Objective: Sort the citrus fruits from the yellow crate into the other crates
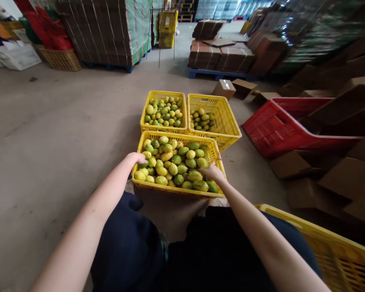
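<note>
Left hand (137,157) sits at the left rim of the nearest yellow crate (176,190), fingers curled down over the edge onto the fruit (173,164) in that corner. Looks loosely closed on a fruit or the rim; can't tell which from here. Right hand (212,172) is at the right side of the same crate, palm down, fingers slightly spread and resting on top of the fruit near the right wall. Not clamped on anything I can make out.

Crate is on the concrete floor (48,134) right in front of the person's knees, filled nearly to the rim with green-to-yellow round fruit. Person in dark trousers (130,247), seated or squatting, both bare forearms reaching forward.

Just behind, touching the near crate: two more yellow crates side by side. The left rear crate (164,111) is well filled, the right rear crate (214,117) has only a shallow layer at its bottom. Another yellow crate's rim (322,239) is at the person's right, contents not visible.

Further right: a red crate (280,129) tilted on the floor, with loose brown cartons (346,178) around it. Background: flat cardboard (225,54) stacked on a blue pallet, and a tall wrapped pallet of cardboard (109,28) at left rear.

Labels: no readable writing anywhere; too blurred.
</note>
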Available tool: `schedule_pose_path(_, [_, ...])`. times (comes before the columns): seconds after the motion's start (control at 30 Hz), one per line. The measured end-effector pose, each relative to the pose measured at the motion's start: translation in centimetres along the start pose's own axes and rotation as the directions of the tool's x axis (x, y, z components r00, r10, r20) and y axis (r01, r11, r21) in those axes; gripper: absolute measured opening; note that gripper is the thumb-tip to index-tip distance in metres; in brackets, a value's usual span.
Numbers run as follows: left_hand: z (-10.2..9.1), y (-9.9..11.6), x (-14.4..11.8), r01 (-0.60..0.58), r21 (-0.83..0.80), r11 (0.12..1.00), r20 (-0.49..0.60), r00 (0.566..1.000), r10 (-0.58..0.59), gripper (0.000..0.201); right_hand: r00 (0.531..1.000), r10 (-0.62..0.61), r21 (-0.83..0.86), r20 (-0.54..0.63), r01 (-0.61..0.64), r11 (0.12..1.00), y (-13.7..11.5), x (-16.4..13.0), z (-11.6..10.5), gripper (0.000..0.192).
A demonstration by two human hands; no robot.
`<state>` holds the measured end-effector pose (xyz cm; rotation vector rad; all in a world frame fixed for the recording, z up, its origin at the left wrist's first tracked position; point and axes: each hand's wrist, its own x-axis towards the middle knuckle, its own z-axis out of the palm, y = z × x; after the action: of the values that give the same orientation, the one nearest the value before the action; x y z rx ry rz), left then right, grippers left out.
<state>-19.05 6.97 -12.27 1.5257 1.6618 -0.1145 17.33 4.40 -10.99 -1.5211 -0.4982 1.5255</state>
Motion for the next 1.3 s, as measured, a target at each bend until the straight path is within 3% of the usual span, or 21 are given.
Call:
schedule_pose_path(0.13, [0.4, -0.2, 0.3, -0.007, -0.038, 0.999, -0.036, 0.999, 0.006, 0.018, 0.995, -0.086, -0.198, -0.056, 0.073, 0.977, -3.9, -2.7, 2.5, 0.026])
schedule_pose_path(0.2, [0.8, -0.1, 0.4, -0.014, -0.049, 0.999, -0.05, 0.999, 0.012, 0.021, 0.978, -0.164, -0.175, 0.129, 0.185, 0.967, -6.0, -5.5, 3.4, 0.024])
schedule_pose_path(0.27, [1.3, 0.0, 0.2, -0.009, -0.045, 0.999, -0.057, 0.998, 0.007, 0.025, 0.926, -0.218, 0.023, 0.308, 0.222, 0.975, -7.5, -8.7, 3.8, 0.019])
schedule_pose_path(0.33, [2.0, 0.1, 0.0, 0.013, -0.024, 1.0, -0.058, 0.998, -0.015, 0.028, 0.904, -0.219, 0.2, 0.367, 0.153, 0.968, -8.4, -11.4, 3.8, 0.021])
schedule_pose_path(0.43, [3.5, 0.3, -0.7, 0.054, 0.025, 0.998, -0.06, 0.997, -0.052, 0.03, 0.929, -0.184, 0.374, 0.321, 0.054, 0.926, -8.4, -13.3, 3.6, 0.026])
schedule_pose_path(0.57, [5.7, 1.0, -2.0, 0.094, 0.112, 0.989, -0.077, 0.993, -0.086, 0.028, 0.97, -0.023, 0.421, 0.243, -0.084, 0.903, -7.3, -12.3, 4.3, 0.029])
schedule_pose_path(0.7, [6.8, 2.1, -3.1, 0.11, 0.204, 0.973, -0.109, 0.99, -0.089, 0.03, 0.963, 0.166, 0.435, 0.21, -0.244, 0.867, -6.7, -11.7, 5.3, 0.012])
schedule_pose_path(0.77, [6.8, 2.7, -3.7, 0.094, 0.233, 0.968, -0.125, 0.99, -0.066, 0.031, 0.944, 0.19, 0.416, 0.269, -0.292, 0.861, -6.8, -12.0, 5.4, 0.009])
schedule_pose_path(0.9, [6.0, 4.5, -4.9, 0.006, 0.246, 0.969, -0.201, 0.978, 0.045, 0.029, 0.892, 0.141, 0.368, 0.43, -0.315, 0.875, -7.2, -12.9, 4.5, 0.026])
schedule_pose_path(1.03, [3.9, 8.0, -6.6, -0.099, 0.224, 0.97, -0.313, 0.935, 0.168, 0.033, 0.892, -0.004, 0.408, 0.451, -0.202, 0.89, -8.0, -13.0, 3.5, 0.038])
schedule_pose_path(1.13, [2.0, 11.5, -8.3, -0.257, 0.013, 0.966, -0.459, 0.857, 0.235, 0.051, 0.879, -0.163, 0.42, 0.447, -0.045, 0.906, -8.5, -13.0, 3.2, 0.033])
schedule_pose_path(1.17, [1.5, 12.6, -8.9, -0.359, -0.124, 0.925, -0.502, 0.827, 0.254, 0.054, 0.874, -0.222, 0.423, 0.432, 0.021, 0.906, -8.5, -13.0, 3.3, 0.028])
schedule_pose_path(1.23, [1.1, 14.5, -10.2, -0.547, -0.39, 0.741, -0.545, 0.785, 0.293, 0.057, 0.861, -0.333, 0.419, 0.385, 0.158, 0.894, -8.4, -13.1, 3.4, 0.028])
schedule_pose_path(1.3, [1.2, 15.9, -11.3, -0.633, -0.549, 0.546, -0.565, 0.762, 0.315, 0.057, 0.841, -0.41, 0.404, 0.353, 0.258, 0.877, -8.1, -13.1, 3.6, 0.041])
